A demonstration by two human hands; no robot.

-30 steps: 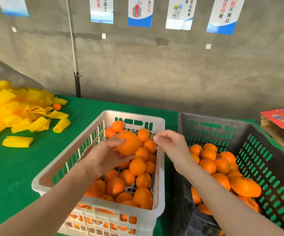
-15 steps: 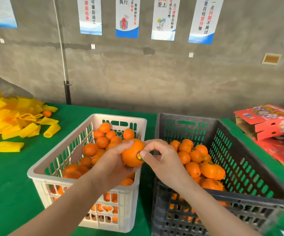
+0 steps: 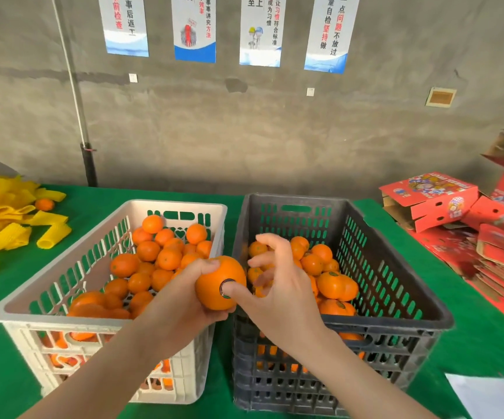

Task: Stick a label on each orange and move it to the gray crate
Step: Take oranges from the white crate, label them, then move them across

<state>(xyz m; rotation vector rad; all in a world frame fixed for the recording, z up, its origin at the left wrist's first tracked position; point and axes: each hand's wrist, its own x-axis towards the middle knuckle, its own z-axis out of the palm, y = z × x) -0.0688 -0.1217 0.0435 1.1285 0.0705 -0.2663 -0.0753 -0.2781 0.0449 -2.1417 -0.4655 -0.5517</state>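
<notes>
Green table (image 3: 5, 285), white crate (image 3: 63, 267) beside gray crate (image 3: 395, 282); left hand (image 3: 184, 294) grips an orange (image 3: 214, 279), right hand (image 3: 284, 294) thumb presses its label (image 3: 223, 288), fingers spread loose.

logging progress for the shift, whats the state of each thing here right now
orange, held up between the crates
label, stuck on the orange, under the right thumb
left hand, grips the orange
right hand, thumb presses the label, fingers spread
white crate, partly full of oranges
gray crate, partly full, some labelled oranges on top
yellow foam sleeves, loose pile on the table
</notes>
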